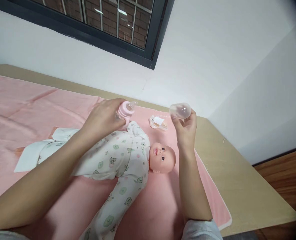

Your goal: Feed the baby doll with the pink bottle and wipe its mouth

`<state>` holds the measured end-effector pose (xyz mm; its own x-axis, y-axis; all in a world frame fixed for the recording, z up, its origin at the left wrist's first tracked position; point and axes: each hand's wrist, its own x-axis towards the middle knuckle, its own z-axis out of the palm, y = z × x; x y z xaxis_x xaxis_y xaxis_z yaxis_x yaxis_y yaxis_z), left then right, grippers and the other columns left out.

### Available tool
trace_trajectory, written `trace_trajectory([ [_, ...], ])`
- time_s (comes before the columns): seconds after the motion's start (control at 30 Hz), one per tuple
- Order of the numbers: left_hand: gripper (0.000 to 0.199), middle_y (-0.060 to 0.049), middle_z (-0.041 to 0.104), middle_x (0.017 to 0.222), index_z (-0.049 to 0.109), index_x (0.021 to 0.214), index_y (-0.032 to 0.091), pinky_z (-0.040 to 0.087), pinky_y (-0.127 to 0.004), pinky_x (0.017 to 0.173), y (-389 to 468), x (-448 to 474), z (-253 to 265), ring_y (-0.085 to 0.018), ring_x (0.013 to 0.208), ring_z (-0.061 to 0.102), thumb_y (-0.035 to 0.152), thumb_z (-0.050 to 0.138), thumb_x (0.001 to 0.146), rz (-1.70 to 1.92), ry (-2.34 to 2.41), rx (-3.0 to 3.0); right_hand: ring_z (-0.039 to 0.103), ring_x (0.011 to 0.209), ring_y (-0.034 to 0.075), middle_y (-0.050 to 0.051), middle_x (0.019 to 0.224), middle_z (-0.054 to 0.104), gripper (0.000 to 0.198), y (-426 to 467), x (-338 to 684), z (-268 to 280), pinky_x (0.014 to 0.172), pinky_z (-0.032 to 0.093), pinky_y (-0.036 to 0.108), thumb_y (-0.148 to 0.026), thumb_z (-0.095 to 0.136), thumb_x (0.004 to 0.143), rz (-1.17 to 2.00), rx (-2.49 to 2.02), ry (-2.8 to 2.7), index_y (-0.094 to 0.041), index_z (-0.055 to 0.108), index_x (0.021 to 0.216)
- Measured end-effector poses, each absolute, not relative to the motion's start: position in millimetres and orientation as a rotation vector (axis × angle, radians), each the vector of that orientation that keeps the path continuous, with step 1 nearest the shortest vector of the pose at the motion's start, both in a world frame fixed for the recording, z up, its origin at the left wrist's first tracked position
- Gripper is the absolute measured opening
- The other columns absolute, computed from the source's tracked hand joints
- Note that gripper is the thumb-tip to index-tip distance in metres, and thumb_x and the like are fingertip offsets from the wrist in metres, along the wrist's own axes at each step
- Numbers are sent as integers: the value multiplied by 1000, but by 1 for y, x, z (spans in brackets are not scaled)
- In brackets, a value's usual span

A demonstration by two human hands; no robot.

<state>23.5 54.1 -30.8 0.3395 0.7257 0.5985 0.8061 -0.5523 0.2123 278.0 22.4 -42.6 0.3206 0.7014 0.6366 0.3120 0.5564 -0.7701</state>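
My left hand [108, 113] is wrapped round a baby bottle [126, 110] with a pink collar and a clear teat that points right. In my right hand [186, 128] is a translucent bottle cap [180, 110], pinched between thumb and fingers and apart from the bottle. Below both hands a baby doll [123, 155] lies on its back, its head toward the right. White clothes with green and pink animal prints cover it. Part of its body is hidden behind my left forearm.
A pink blanket [153, 206] lies under the doll on a wooden table [228, 173]. Near the blanket's far edge is a small clear packet with a white label [159, 121]. Behind the table stand a white wall [200, 50] and a dark-framed window [148, 56].
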Motion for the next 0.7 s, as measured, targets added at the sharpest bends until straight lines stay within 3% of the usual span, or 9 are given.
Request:
trace_trajectory([
  [0.1,41,-11,67,105,54,119,15,48,-40,76,69,7,-30,-34,97,60,35,56,83,-933,-1541,-2431,53,119,20,9,131,53,56,59,326,-71,103,42,40,-43,64,75,115,-1233,-1194,-24,44,124],
  [0.27,52,-12,65,103,45,129,14,44,-35,66,96,-21,-40,-32,94,62,43,50,86,-818,-1838,-2389,56,114,27,19,125,59,66,95,393,-143,101,42,41,-35,62,73,56,-1765,-1090,-11,43,131],
  [0.33,67,-14,65,106,45,130,10,40,-33,65,109,-31,-48,-32,98,63,56,52,82,-838,-1953,-2357,58,113,28,19,124,61,67,96,407,-165,100,43,40,-32,60,75,82,-1895,-1067,-10,41,134],
  [0.43,102,-19,64,110,45,128,2,32,-34,66,127,-45,-61,-38,108,60,80,49,64,-883,-2010,-2343,59,111,29,20,122,63,68,94,418,-186,99,44,41,-29,59,75,126,-2006,-1043,-9,40,137],
  [0.5,113,-22,62,112,43,127,-2,28,-35,67,136,-53,-68,-41,113,57,86,45,57,-891,-2029,-2329,58,114,32,23,123,62,69,93,422,-194,100,42,43,-30,60,75,143,-2069,-1044,-7,40,137],
  [0.6,115,-22,59,117,37,130,-5,26,-34,67,142,-62,-75,-40,118,53,86,47,61,-854,-2073,-2329,55,119,34,26,128,59,74,95,427,-202,103,40,45,-39,60,76,145,-2071,-1032,-6,38,139],
  [0.7,106,-18,62,115,41,127,1,33,-31,67,144,-69,-78,-36,110,59,84,55,61,-776,-2204,-2258,55,121,33,28,131,55,74,100,431,-210,104,39,44,-48,50,82,111,-1981,-987,-3,36,139],
])
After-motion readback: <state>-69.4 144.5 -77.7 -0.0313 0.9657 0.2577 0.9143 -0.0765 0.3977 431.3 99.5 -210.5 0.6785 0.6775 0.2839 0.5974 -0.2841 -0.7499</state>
